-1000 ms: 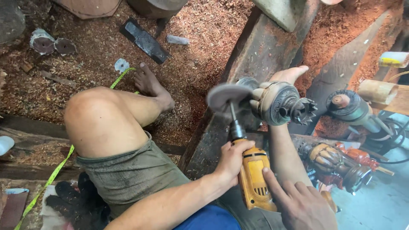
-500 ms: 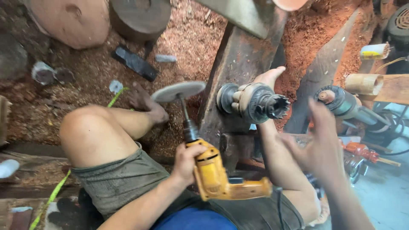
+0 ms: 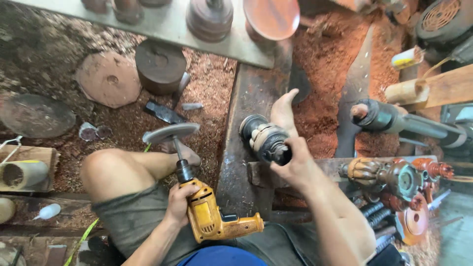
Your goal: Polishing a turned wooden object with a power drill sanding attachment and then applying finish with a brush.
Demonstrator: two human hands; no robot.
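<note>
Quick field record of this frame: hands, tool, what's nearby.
left hand: grips yellow electric drill by its front body
drill attachment: round grey disc on a shaft, pointing up
right hand: on dark chuck of the lathe
bare foot: resting beside the chuck
floor: reddish sawdust, round wooden blanks
right side: second chuck, reddish-brown

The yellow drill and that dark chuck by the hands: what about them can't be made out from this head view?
- Left hand: wraps the yellow drill, hiding the front of its body.
- Right hand: covers part of the dark chuck, so its near side is hidden.
- Sanding disc: seen from above; its working face is out of sight.
- Red chuck parts: a cluttered heap; single pieces cannot be told apart.
</note>
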